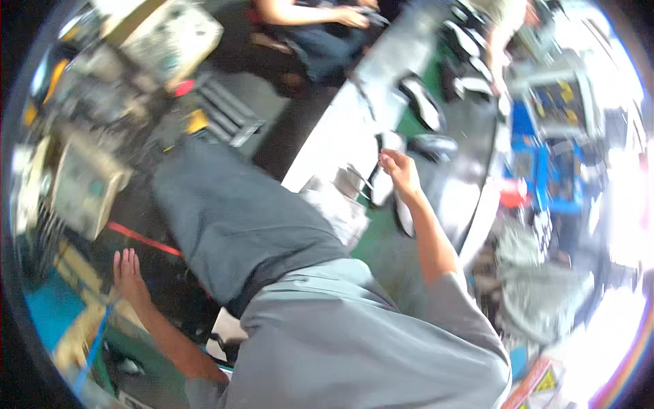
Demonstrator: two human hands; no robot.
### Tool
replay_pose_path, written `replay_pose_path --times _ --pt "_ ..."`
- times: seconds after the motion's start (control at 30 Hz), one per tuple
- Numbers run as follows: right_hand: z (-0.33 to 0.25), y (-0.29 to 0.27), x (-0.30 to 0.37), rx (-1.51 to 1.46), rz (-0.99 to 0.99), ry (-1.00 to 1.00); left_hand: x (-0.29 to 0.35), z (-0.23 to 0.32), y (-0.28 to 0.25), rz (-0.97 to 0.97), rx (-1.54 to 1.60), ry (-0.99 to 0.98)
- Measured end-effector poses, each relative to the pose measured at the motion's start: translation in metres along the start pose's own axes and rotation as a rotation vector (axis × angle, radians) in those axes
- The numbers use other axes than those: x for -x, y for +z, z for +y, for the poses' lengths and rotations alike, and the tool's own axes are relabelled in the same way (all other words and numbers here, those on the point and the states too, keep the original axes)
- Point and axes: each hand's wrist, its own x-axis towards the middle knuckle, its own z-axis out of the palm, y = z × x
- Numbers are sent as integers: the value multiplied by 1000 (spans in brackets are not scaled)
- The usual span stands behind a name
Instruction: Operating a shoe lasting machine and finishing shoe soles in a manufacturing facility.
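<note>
My left hand (129, 274) hangs out to the left, its fingers stretched out and nothing in them. It is nearest to a red line (144, 238) on the dark floor. My right hand (400, 170) is over the green belt, its fingers closed on a black and white shoe (382, 187); motion blur softens the grip. Just beyond lie another black and white shoe (424, 103) and a shoe (436, 146) on its side. A crumpled whitish cloth or paper (337, 208) lies on the near side of the belt.
Two other people work ahead: one person's hand (351, 17) at the top, another's arm (499, 51) over several shoes. Blue crates (545, 174) and a grey cloth bundle (545, 300) stand right. Machinery (85, 180) and a grey slatted stand (228, 109) are left.
</note>
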Motion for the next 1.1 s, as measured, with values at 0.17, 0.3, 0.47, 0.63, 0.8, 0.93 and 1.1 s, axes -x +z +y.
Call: replay_pose_path --times 0.17,0.3,0.47,0.63,0.8,0.93,1.1 --pt "206 -127 139 392 322 415 16 23 292 -373 174 -251" --pt "227 -89 167 437 287 431 45 46 357 -431 0 -226" --pt "239 -86 135 328 423 289 62 36 416 -605 -108 -185" --pt "209 -98 121 -420 369 433 87 27 457 -736 -120 -253" --pt "121 -71 100 -822 431 268 143 34 533 -967 -108 -243" --pt "6 -11 92 -1031 176 80 195 53 585 -1123 -13 -170" --pt "-114 83 77 -822 -55 -16 189 81 560 -870 1 217"
